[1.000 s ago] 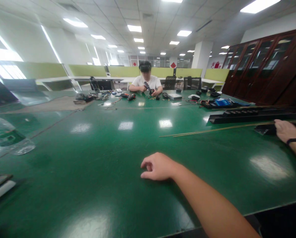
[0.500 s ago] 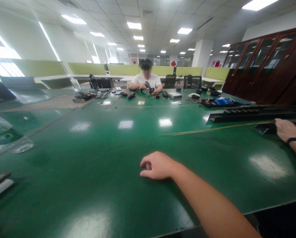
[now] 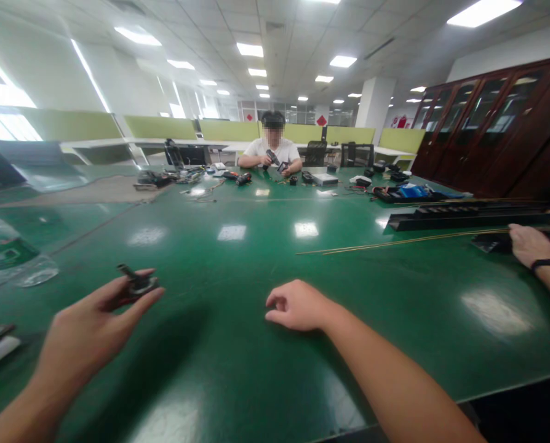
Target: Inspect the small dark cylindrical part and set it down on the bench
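Observation:
My left hand [image 3: 95, 326] is raised over the left part of the green table [image 3: 219, 381]. Its thumb and fingers grip a small dark metal part [image 3: 141, 283] with a short rod sticking up at its left side. My right hand [image 3: 298, 306] rests on the table near the middle, its fingers curled with a small gap between thumb and fingertips. Nothing shows in that gap.
A clear plastic bottle [image 3: 11, 252] lies at the left edge. Thin brass-coloured rods [image 3: 386, 243] and black rails [image 3: 469, 216] lie at the right, beside a co-worker's hand [image 3: 531, 245]. Across the table a person [image 3: 272, 147] holds a tool, with parts around.
My left hand has come into view from the lower left corner, holding the dark metal part. My right hand stays almost where it was.

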`<state>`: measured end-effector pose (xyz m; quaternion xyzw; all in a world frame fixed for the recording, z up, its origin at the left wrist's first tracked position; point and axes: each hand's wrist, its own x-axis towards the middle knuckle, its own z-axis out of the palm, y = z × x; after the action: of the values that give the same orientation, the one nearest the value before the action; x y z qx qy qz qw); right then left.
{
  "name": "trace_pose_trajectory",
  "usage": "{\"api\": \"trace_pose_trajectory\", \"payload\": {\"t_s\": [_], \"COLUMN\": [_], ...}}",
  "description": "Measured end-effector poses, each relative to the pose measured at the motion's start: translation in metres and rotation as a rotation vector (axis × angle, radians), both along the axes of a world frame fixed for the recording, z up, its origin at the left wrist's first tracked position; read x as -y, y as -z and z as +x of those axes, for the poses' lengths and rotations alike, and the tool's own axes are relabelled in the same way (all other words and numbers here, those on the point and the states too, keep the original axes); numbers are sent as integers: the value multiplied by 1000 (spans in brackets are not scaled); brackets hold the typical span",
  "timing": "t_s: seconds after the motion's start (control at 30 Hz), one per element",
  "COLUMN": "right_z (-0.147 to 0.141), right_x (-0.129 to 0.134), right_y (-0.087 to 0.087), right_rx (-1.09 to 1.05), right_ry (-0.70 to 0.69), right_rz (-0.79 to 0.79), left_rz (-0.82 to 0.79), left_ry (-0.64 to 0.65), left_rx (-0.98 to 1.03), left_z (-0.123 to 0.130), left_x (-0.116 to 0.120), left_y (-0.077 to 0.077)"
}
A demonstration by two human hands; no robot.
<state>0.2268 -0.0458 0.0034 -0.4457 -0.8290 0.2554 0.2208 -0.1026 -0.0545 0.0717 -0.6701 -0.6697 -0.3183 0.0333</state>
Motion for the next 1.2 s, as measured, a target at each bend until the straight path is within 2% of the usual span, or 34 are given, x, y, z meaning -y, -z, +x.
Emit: {"api": "trace_pose_trajectory", "payload": {"t_s": [0.1, 0.17, 0.23, 0.3, 0.4, 0.47, 0.67, 0.8, 0.97, 1.2], "right_z": [4, 6, 7, 6, 3, 1, 0, 0, 0, 0], "right_x": [-5, -8, -9, -10, -9, -8, -5, -5, -5, -5], "right_y": [3, 5, 6, 7, 10, 11, 11, 11, 10, 11], "right_rx": [-27, -42, -45, -29, -20, -43, -54, -47, -53, -44], "right_ry": [84, 132, 162, 175, 153, 130, 105, 99, 99, 95], "right_rz": [1, 7, 27, 58, 67, 43, 28, 25, 17, 24], "left_rz": [-46, -59, -105, -161, -238, -240, -208, -229, -167, -167], "left_ry": [334, 537, 641, 698, 746, 738, 727, 773, 829, 853], "left_rx": [112, 114, 83, 77, 129, 188, 305, 330, 359, 380], "left_z": [54, 93, 124, 140, 142, 136, 129, 129, 128, 130], "left_x": [-26, -37, -41, -41, -39, -38, -38, -39, -40, -40], "left_y": [10, 22, 39, 58, 79, 82, 74, 78, 83, 81]}}
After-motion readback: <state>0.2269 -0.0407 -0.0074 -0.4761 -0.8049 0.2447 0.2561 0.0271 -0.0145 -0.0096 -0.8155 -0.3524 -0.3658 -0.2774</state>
